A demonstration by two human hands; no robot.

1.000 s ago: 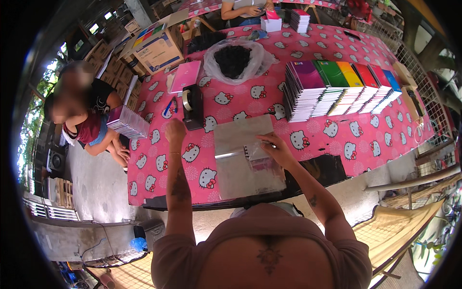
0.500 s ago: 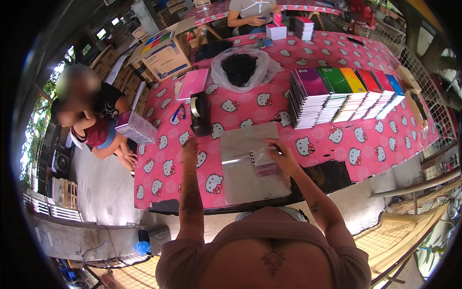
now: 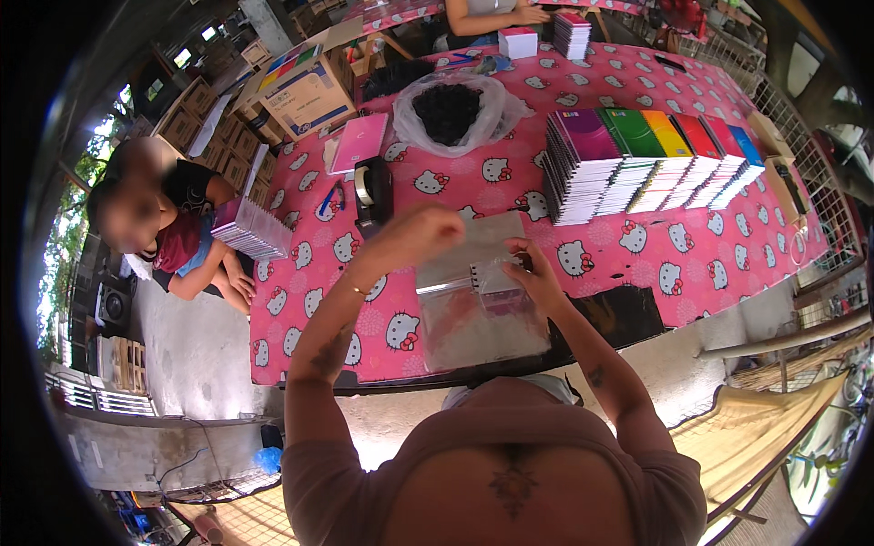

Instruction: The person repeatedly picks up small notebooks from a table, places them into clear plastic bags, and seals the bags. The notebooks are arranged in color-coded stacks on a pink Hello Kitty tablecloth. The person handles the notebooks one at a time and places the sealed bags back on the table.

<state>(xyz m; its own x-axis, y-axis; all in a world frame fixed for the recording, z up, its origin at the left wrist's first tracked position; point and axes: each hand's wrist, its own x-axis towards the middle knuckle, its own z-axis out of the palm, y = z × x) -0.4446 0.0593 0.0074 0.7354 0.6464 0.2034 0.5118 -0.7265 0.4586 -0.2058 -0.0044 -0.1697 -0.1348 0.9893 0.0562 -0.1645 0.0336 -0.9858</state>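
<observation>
A grey board [image 3: 482, 341] lies on the table before me, with a glossy clear sheet over part of it. On the board rests a small black-spiral notebook [image 3: 496, 280] in a clear plastic wrapper [image 3: 501, 305]. My right hand [image 3: 539, 278] pinches the wrapper at the notebook's upper right edge. My left hand [image 3: 421, 235] hovers above the board's upper left part, fingers curled and slightly blurred; what they hold, if anything, does not show. Just beyond it stands a black tape dispenser [image 3: 373, 196] with a roll of tape.
Stacked spiral notebooks [image 3: 592, 187] in several colours stand at right. A plastic bag [image 3: 446, 114] of black pieces, a pink notebook [image 3: 359, 144], blue scissors [image 3: 330, 200] and a carton [image 3: 309, 91] lie farther off. A person [image 3: 196, 218] with a child sits left; another [image 3: 492, 18] works opposite.
My left hand has moved from in front of the tape dispenser rightward over the board. My right hand stays at the wrapped notebook. The person opposite has moved their hands rightward.
</observation>
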